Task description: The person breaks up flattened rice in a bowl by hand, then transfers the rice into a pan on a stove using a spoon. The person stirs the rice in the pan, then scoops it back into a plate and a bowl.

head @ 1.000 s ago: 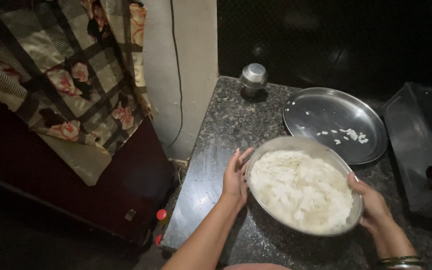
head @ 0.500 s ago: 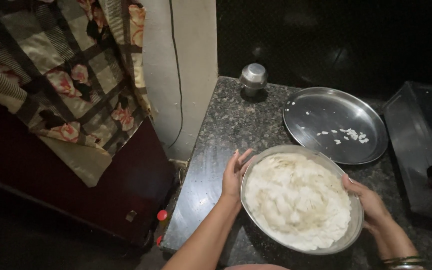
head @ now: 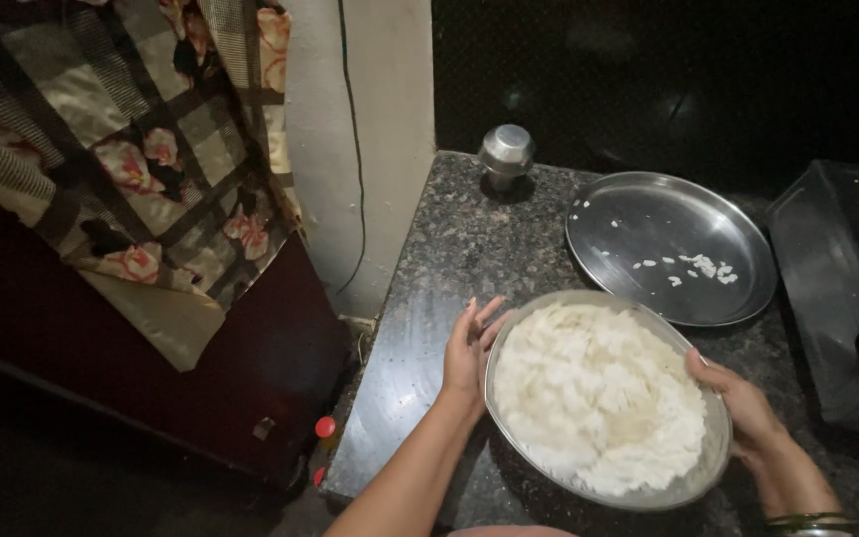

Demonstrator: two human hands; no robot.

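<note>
The bowl (head: 603, 398) of white flakes sits tilted between my palms on the dark counter (head: 449, 249), shifted slightly from a moment ago, so the flakes have spread. My left hand (head: 469, 348) and right hand (head: 743, 408) grip opposite rims. Beyond my fingers lies an almost bare steel plate (head: 668, 244).

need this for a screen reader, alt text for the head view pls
Two hands, left hand and right hand, hold a metal bowl of white flakes on a dark stone counter. Behind it lies a steel plate with scraps.
</note>
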